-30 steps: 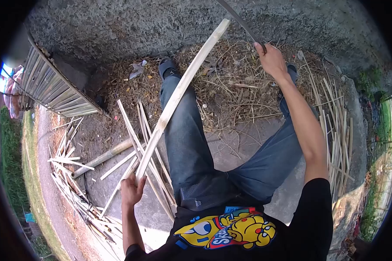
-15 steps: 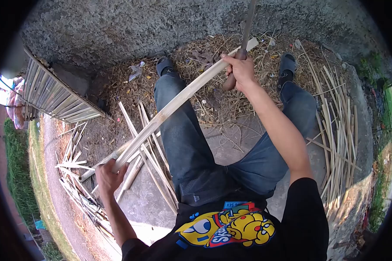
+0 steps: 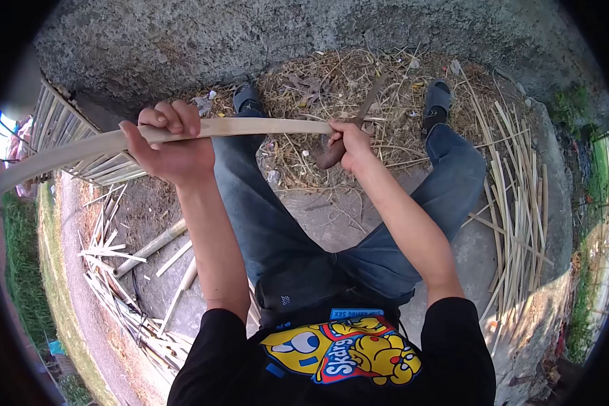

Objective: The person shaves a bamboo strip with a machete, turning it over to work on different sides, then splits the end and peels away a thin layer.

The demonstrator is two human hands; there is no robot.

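Observation:
A long, pale bamboo strip (image 3: 271, 126) runs nearly level across the view, with its left part arching down toward the left edge. My left hand (image 3: 184, 161) is closed around the strip left of centre, palm up with the fingers curled over. Closed at the strip's other end, my right hand (image 3: 354, 145) also grips a knife (image 3: 331, 156) by its dark wooden handle. The knife's long dark blade points up and away, over the litter. My right fingers press the strip's tip near the base of the blade; the exact contact is hidden.
Split bamboo strips lie in a pile (image 3: 524, 203) on the right and another (image 3: 125, 298) on the left, beside a bamboo pole (image 3: 152, 247). Shavings (image 3: 386, 152) cover the ground between my feet. A rough wall (image 3: 284, 27) stands ahead; a slatted bamboo panel (image 3: 68, 135) leans at left.
My left hand has come up and inward, turned palm up, and the strip now lies nearly level instead of slanting. My right hand with the knife has moved slightly left and down.

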